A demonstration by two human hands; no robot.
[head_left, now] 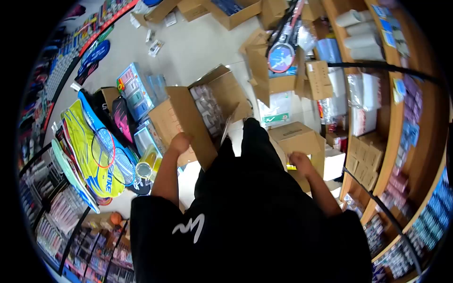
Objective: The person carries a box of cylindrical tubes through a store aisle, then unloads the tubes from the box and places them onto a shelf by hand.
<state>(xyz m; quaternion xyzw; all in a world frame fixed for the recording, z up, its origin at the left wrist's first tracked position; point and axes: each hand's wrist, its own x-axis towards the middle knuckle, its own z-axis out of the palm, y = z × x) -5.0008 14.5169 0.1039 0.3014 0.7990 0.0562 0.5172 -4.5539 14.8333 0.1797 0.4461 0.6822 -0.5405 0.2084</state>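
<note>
My left hand [180, 142] is closed at the edge of a raised flap [188, 123] of an open cardboard box in front of me. Inside that box lie several wrapped, pale rounded items [208, 107], packed close together. To my right, my right hand [300, 163] is curled closed above another cardboard box [296, 134]. A small yellow strip [291, 167] shows just beside its fingers; whether the hand holds it I cannot make out. My legs hide part of the floor between the two boxes.
Badminton rackets [104, 147] and racket bags [86, 146] stand at the left beside a clear tube [145, 169]. An open box [278, 84] with an electric swatter-like racket [282, 57] is ahead. Stocked wooden shelves [384, 118] line the right side.
</note>
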